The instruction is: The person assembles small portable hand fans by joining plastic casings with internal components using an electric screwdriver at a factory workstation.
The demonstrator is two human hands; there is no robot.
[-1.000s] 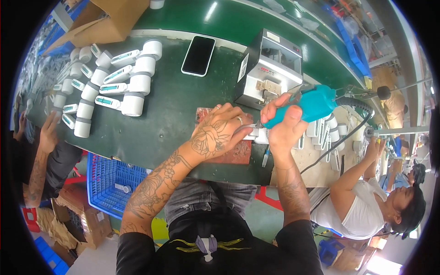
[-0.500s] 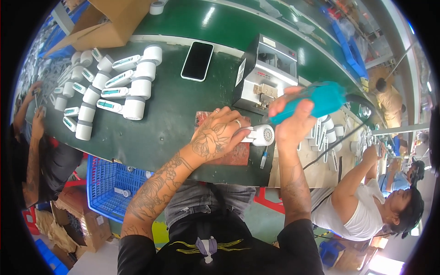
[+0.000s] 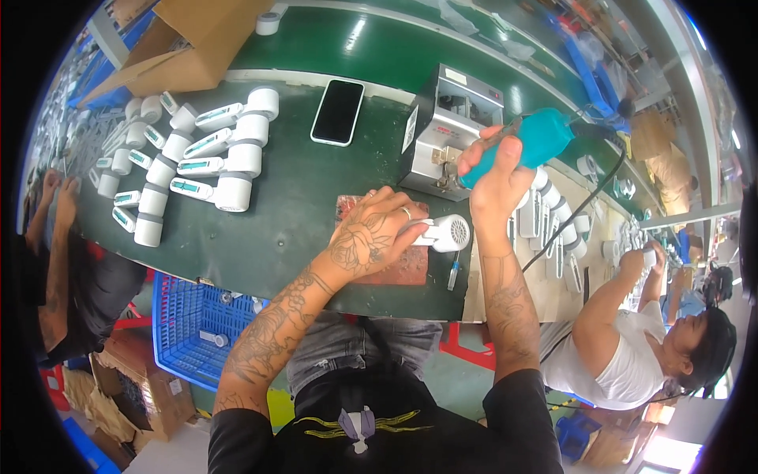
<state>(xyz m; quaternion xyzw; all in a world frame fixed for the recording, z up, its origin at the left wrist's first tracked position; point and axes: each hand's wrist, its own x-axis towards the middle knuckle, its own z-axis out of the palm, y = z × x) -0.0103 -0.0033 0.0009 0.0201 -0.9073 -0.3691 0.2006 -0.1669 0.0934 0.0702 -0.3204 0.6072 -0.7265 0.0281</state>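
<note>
My left hand (image 3: 379, 235) is closed on a small white hair dryer (image 3: 452, 234), pressing its handle down over a red work mat (image 3: 399, 272). The round vented end of the dryer faces up, to the right of my fingers. My right hand (image 3: 497, 170) grips a teal electric screwdriver (image 3: 537, 146) with its cord trailing off to the right. The screwdriver's front end is beside the pick-up point of a grey-and-black screw feeder (image 3: 454, 130); its bit is hard to make out. A small screwdriver with a blue handle (image 3: 453, 276) lies just below the dryer.
White dryers (image 3: 237, 162) stand in rows on the left, and more (image 3: 553, 217) lie on cardboard at right. A phone (image 3: 338, 112) lies at the back. A cardboard box (image 3: 185, 47) is far left; a blue basket (image 3: 185, 316) sits below the table edge. Co-workers are on both sides.
My right hand has moved the electric screwdriver slightly left and up, closer to the screw feeder. My left hand and the dryer stay nearly in place.
</note>
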